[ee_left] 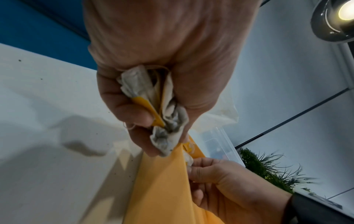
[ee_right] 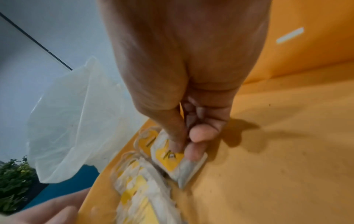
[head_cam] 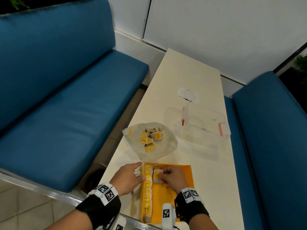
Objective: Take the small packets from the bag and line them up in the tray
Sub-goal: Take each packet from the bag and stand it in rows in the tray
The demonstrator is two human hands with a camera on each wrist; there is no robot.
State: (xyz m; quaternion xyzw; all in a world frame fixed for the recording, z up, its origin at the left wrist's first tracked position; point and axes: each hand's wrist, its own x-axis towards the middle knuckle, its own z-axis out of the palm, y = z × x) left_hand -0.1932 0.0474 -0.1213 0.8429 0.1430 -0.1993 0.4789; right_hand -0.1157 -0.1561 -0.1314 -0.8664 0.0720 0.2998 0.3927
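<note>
Right hand (head_cam: 172, 177) pinching packet (head_cam: 157, 175) (tray (head_cam: 181, 188))

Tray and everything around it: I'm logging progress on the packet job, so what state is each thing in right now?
Tray: flat on the table, one row of packets along its left edge.
Bag: open, packets still inside.
Right hand: pinches a packet, starting a second row.
Left hand: grips spare packets.
Clear box: open and empty, clasps undone.
</note>
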